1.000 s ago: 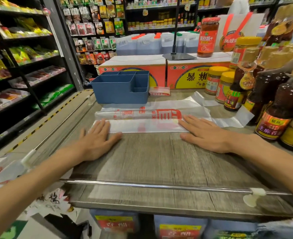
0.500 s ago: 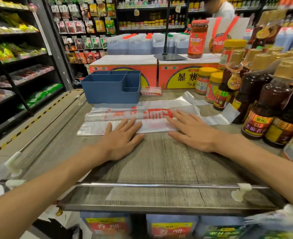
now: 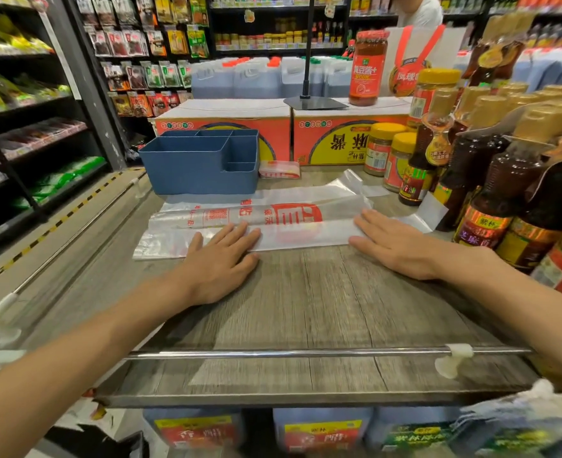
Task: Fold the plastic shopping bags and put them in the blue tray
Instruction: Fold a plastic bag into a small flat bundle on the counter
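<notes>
Left hand [image 3: 221, 259] and right hand [image 3: 393, 242], fingers straight and flat, press the near edge of a translucent red-printed plastic shopping bag [image 3: 286, 223] folded lengthwise on the grey wood-grain counter [image 3: 306, 302]. Bare counter lies nearer; the blue compartmented plastic tray [image 3: 200, 166] stands just beyond. Dark sauce bottles [image 3: 491, 193] crowd the right edge.

A shop aisle: dark shelves [image 3: 35, 104] of packets stand far left, a grey wood counter [image 3: 306, 302] with a metal rail [image 3: 306, 353] lies below. Sauce bottles [image 3: 511, 193] crowd the right, printed cartons [image 3: 226, 127] and jugs [image 3: 256, 77] behind.
</notes>
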